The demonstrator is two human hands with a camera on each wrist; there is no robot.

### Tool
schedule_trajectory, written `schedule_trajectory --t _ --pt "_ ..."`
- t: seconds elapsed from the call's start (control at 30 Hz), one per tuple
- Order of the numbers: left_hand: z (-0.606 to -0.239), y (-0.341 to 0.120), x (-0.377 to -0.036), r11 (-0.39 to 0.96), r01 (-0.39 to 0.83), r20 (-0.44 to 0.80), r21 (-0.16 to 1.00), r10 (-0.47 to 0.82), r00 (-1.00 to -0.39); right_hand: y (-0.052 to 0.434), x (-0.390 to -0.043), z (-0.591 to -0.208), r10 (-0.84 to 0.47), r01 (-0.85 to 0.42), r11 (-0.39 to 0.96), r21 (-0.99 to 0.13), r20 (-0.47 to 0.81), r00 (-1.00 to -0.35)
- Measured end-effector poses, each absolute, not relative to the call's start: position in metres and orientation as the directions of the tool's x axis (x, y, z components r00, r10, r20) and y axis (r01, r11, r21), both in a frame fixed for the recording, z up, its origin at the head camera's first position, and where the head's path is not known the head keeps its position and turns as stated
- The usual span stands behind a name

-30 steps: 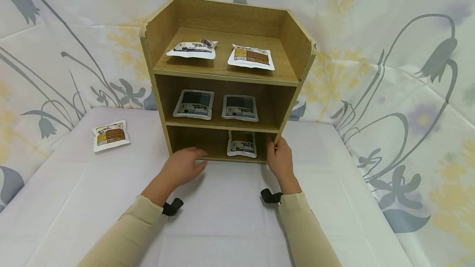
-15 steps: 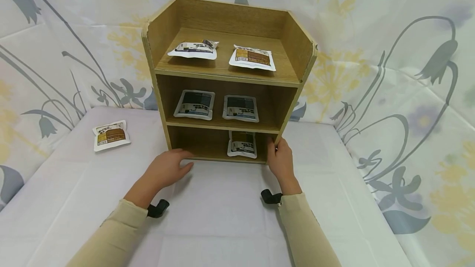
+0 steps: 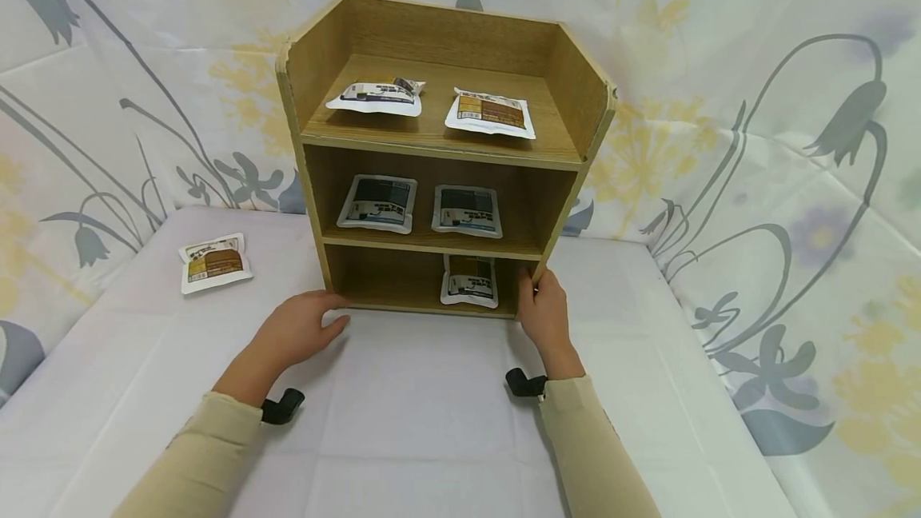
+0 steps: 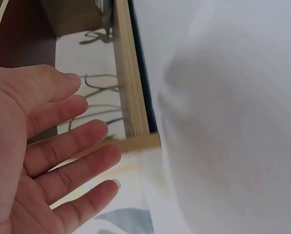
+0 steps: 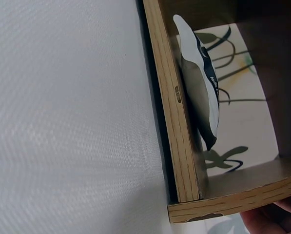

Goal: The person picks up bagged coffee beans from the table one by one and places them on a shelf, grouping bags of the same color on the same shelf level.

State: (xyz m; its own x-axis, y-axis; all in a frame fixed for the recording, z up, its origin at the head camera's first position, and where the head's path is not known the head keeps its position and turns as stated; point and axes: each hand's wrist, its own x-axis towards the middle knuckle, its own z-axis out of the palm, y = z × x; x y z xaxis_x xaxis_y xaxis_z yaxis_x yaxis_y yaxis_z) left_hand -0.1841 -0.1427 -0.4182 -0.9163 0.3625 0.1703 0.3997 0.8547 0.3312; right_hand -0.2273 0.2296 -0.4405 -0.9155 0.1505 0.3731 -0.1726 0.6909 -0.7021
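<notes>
Right grip (image 3: pixel 544 312) pinches the bottom right corner of the shelf (image 3: pixel 439 142) on the surface's (image 3: pixel 432 422) far edge, left grip (image 3: pixel 295 330) spread loose by its bottom left corner, seemingly steadying it.

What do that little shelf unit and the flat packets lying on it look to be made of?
The shelf unit looks like wood or wood-look board, matt: brown grain lines run along its panels and front edges, though veneer or laminate can't be ruled out. The packets look like soft plastic or foil pouches, white-edged with printed labels; the bottom one bulges and bends like a filled sachet.
</notes>
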Motion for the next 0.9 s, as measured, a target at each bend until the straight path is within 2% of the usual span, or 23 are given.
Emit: schedule_trajectory --t 0.57,0.9 --pt "-0.415 -0.178 -0.194 0.896 0.33 0.124 0.298 0.307 -0.944 0.229 -0.226 -0.44 0.151 -0.17 0.69 -0.704 0.37 -0.917" --pt "-0.42 -0.2 -0.204 0.919 0.306 0.144 0.25 0.277 -0.95 0.229 -0.226 -0.438 0.154 -0.164 0.688 -0.707 0.362 -0.919"
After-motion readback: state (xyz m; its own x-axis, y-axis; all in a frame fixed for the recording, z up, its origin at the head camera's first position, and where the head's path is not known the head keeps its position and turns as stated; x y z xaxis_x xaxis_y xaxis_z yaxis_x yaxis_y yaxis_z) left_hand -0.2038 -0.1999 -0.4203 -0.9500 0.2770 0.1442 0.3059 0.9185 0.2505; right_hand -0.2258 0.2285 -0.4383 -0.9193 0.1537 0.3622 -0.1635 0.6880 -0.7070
